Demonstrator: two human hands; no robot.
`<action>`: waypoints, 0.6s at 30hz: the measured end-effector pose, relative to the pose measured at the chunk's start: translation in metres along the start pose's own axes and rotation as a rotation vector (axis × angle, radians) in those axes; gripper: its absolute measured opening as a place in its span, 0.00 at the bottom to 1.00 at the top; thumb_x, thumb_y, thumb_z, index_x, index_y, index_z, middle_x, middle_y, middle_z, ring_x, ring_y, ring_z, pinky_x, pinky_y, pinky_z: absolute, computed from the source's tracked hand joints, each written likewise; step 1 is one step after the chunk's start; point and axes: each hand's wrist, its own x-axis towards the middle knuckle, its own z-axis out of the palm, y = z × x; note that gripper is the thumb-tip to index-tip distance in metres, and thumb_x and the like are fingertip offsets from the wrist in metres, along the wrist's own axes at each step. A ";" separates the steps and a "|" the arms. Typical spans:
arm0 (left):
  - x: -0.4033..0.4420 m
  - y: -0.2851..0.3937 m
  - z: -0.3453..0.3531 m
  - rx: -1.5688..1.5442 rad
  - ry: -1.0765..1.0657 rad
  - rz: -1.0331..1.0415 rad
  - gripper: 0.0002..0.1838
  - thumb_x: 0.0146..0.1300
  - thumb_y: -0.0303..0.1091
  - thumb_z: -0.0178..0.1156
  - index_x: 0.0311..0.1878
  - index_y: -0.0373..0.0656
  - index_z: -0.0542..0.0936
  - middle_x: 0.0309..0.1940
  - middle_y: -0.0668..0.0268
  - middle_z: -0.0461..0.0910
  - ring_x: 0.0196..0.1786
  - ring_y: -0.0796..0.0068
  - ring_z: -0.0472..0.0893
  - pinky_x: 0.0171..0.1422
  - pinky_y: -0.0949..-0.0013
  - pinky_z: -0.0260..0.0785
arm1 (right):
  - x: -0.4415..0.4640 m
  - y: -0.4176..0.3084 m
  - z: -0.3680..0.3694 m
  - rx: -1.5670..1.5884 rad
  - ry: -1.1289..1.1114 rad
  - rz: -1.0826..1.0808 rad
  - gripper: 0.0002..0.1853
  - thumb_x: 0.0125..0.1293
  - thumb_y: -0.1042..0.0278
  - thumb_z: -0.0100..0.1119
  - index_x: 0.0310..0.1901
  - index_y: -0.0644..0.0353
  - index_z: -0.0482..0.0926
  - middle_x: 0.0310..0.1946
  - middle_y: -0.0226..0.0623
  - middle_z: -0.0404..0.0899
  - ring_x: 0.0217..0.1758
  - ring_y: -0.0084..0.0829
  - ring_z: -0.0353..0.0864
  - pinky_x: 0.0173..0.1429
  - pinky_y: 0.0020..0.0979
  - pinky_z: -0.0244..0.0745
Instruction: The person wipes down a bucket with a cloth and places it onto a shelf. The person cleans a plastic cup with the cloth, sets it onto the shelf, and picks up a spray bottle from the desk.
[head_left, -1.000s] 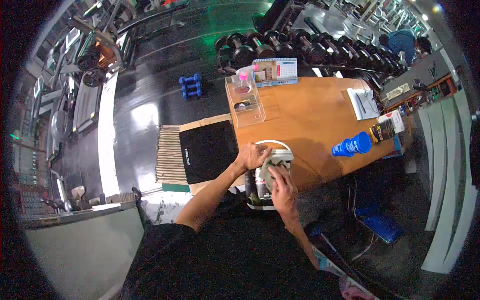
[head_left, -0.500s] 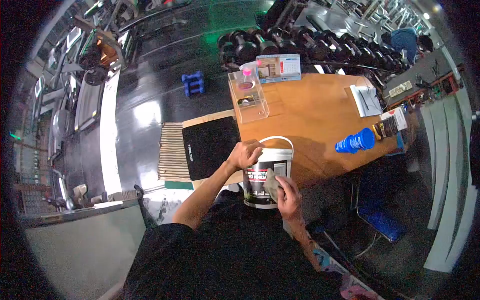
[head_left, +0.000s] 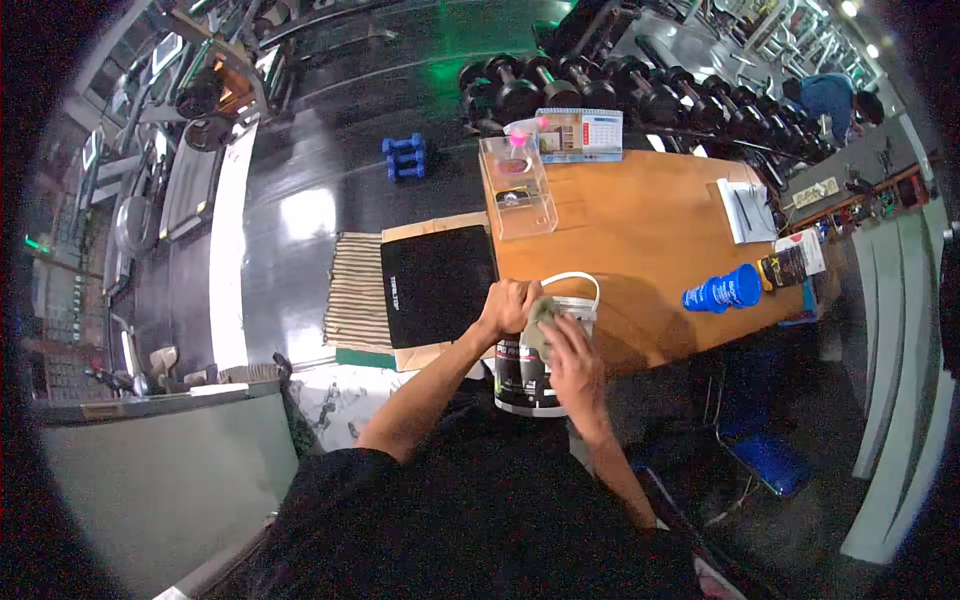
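A white bucket (head_left: 516, 378) with a black printed label and a raised white handle stands at the near edge of the wooden table (head_left: 640, 230). My left hand (head_left: 508, 308) is closed on the bucket's rim at its upper left. A grey-green cloth (head_left: 540, 325) is in my right hand (head_left: 575, 362), pressed against the upper part of the bucket close to my left hand. The right hand covers part of the label.
Clear acrylic box (head_left: 520, 205), spray bottle (head_left: 522, 130) and desk calendar (head_left: 582, 135) at the back left; blue shaker (head_left: 725, 290), black pouch (head_left: 782, 270) and notepad (head_left: 745, 210) at right. Black mat (head_left: 437, 285) left; blue chair (head_left: 768, 460) lower right. Dumbbell rack behind; a person far right.
My right hand with the cloth has moved from the bucket's lower label up to near the rim. My left hand stays at the rim. The whole view has shifted slightly.
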 end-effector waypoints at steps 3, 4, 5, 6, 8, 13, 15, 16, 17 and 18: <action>-0.006 -0.011 0.007 -0.088 0.078 -0.133 0.18 0.68 0.37 0.47 0.30 0.35 0.80 0.22 0.47 0.79 0.26 0.44 0.80 0.32 0.52 0.73 | -0.032 -0.007 0.009 -0.017 -0.112 -0.047 0.23 0.57 0.83 0.54 0.54 0.50 0.79 0.54 0.38 0.76 0.60 0.45 0.76 0.61 0.42 0.75; -0.006 -0.008 0.003 -0.066 0.077 -0.120 0.19 0.68 0.36 0.46 0.28 0.34 0.80 0.22 0.46 0.78 0.25 0.44 0.80 0.31 0.51 0.73 | -0.043 -0.008 0.007 0.010 -0.202 -0.071 0.23 0.57 0.83 0.54 0.54 0.50 0.79 0.53 0.39 0.77 0.59 0.44 0.76 0.61 0.41 0.75; -0.006 -0.003 0.001 -0.200 0.086 -0.241 0.21 0.69 0.36 0.46 0.26 0.34 0.80 0.20 0.45 0.77 0.24 0.44 0.80 0.30 0.52 0.73 | -0.053 -0.009 0.003 0.035 -0.289 -0.093 0.22 0.57 0.82 0.55 0.54 0.50 0.79 0.52 0.39 0.77 0.59 0.43 0.77 0.61 0.41 0.75; -0.006 -0.003 0.002 -0.197 0.087 -0.236 0.21 0.69 0.36 0.46 0.26 0.34 0.80 0.20 0.45 0.77 0.24 0.44 0.80 0.30 0.52 0.73 | -0.061 -0.010 -0.002 0.060 -0.376 -0.113 0.22 0.58 0.81 0.55 0.54 0.50 0.79 0.51 0.39 0.78 0.58 0.41 0.78 0.61 0.40 0.75; -0.007 -0.006 0.002 -0.189 0.089 -0.226 0.21 0.69 0.37 0.47 0.25 0.33 0.80 0.20 0.44 0.76 0.25 0.45 0.80 0.30 0.53 0.72 | -0.071 -0.013 -0.014 0.149 -0.475 -0.075 0.23 0.58 0.82 0.53 0.54 0.50 0.79 0.50 0.40 0.78 0.56 0.41 0.79 0.60 0.40 0.76; -0.009 -0.007 0.001 -0.239 0.102 -0.191 0.20 0.70 0.35 0.46 0.25 0.34 0.79 0.20 0.45 0.77 0.25 0.46 0.80 0.29 0.54 0.71 | -0.041 -0.016 -0.043 0.365 -0.433 0.236 0.24 0.58 0.83 0.50 0.56 0.50 0.78 0.47 0.44 0.81 0.54 0.46 0.79 0.59 0.42 0.76; -0.008 -0.006 0.002 -0.283 0.131 -0.172 0.20 0.70 0.34 0.45 0.25 0.34 0.78 0.20 0.46 0.77 0.24 0.46 0.80 0.29 0.54 0.71 | -0.023 -0.004 -0.028 0.245 -0.133 0.126 0.24 0.59 0.84 0.50 0.55 0.52 0.77 0.51 0.43 0.79 0.57 0.45 0.78 0.61 0.41 0.75; -0.009 -0.006 0.003 -0.293 0.134 -0.171 0.20 0.70 0.34 0.44 0.26 0.34 0.78 0.20 0.47 0.77 0.24 0.46 0.80 0.29 0.54 0.71 | -0.016 0.002 -0.019 0.182 0.016 0.071 0.23 0.59 0.85 0.51 0.55 0.53 0.77 0.54 0.42 0.79 0.58 0.45 0.77 0.61 0.40 0.74; -0.010 -0.007 0.004 -0.301 0.139 -0.169 0.19 0.70 0.33 0.44 0.26 0.34 0.78 0.20 0.47 0.77 0.24 0.47 0.79 0.29 0.54 0.71 | -0.010 0.004 -0.011 0.120 0.015 0.058 0.22 0.59 0.84 0.51 0.55 0.53 0.78 0.54 0.42 0.78 0.59 0.45 0.77 0.62 0.41 0.74; -0.010 -0.008 0.004 -0.308 0.144 -0.166 0.19 0.70 0.33 0.44 0.26 0.34 0.78 0.19 0.47 0.77 0.23 0.47 0.79 0.29 0.54 0.71 | -0.004 0.005 -0.002 0.058 0.015 0.044 0.22 0.59 0.84 0.51 0.54 0.54 0.78 0.53 0.41 0.78 0.60 0.45 0.76 0.63 0.42 0.73</action>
